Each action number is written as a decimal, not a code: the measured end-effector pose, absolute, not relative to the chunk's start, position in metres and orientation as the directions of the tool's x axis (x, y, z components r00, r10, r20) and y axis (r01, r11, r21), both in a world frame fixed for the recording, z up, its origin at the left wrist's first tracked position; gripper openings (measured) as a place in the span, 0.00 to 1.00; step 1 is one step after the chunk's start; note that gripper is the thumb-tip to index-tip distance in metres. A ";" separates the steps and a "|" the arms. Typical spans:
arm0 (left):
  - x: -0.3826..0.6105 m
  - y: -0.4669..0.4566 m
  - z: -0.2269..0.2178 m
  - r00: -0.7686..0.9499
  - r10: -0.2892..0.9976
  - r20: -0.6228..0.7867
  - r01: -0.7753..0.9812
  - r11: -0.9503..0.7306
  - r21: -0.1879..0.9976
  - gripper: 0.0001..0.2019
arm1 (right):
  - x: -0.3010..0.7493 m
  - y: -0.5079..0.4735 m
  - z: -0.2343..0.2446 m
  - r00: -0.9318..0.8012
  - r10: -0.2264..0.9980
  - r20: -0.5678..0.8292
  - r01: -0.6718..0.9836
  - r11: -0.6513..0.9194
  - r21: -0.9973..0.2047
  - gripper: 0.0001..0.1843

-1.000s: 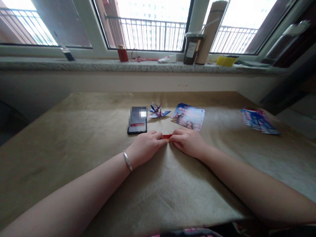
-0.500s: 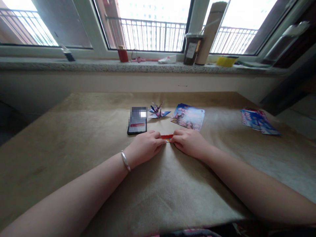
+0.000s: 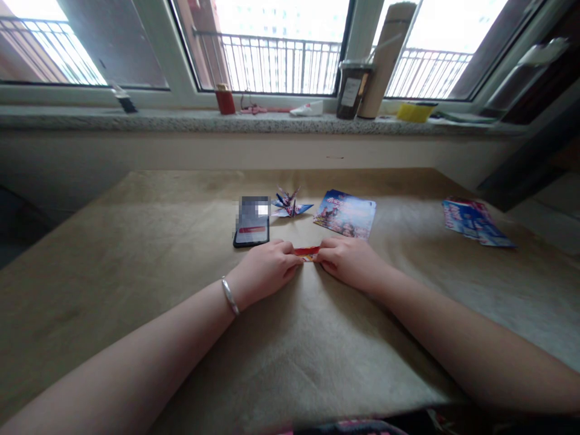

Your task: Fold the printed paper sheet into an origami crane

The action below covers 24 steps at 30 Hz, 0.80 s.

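Observation:
A small folded strip of red patterned paper (image 3: 308,252) lies low over the table between my hands. My left hand (image 3: 272,266) is closed, its fingertips gripping the strip's left end. At the opposite end, the bent fingers of my right hand (image 3: 347,260) pinch the paper too. Only the middle of the strip shows; both ends are hidden under fingers. Just beyond the hands stand folded paper cranes (image 3: 291,205), blue and pink with pointed wings. A phone (image 3: 252,229) with its screen lit lies beside them, close to my left hand.
A stack of printed square sheets (image 3: 347,212) lies beyond my right hand. More blue printed sheets (image 3: 475,223) are fanned out far right on the brown-covered table (image 3: 149,254). A stone windowsill (image 3: 181,121) behind holds a red bottle (image 3: 225,99), a dark container (image 3: 353,90) and a cardboard tube (image 3: 387,60).
My hands have spread very slightly apart, so a little more of the red paper shows between them. Everything else stays where it was.

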State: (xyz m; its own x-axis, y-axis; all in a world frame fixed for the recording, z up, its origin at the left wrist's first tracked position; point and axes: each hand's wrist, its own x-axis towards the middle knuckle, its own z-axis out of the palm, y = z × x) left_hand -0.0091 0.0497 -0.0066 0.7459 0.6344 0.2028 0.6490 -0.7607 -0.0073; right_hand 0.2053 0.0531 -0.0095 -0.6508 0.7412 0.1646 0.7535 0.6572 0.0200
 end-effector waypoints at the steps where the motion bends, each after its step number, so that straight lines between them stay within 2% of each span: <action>1: -0.009 0.050 -0.007 0.747 0.632 0.205 0.647 -0.763 -0.004 0.11 | 0.205 0.053 -0.009 -0.647 0.745 0.162 0.758 0.652 0.027 0.11; 18: -0.011 0.053 -0.005 0.756 0.624 0.199 0.631 -0.775 0.034 0.11 | 0.209 0.055 -0.008 -0.656 0.739 0.151 0.751 0.660 0.032 0.11; 24: -0.014 0.057 -0.010 0.749 0.620 0.232 0.606 -0.783 0.138 0.10 | 0.211 0.055 -0.007 -0.644 0.751 0.148 0.762 0.648 0.027 0.10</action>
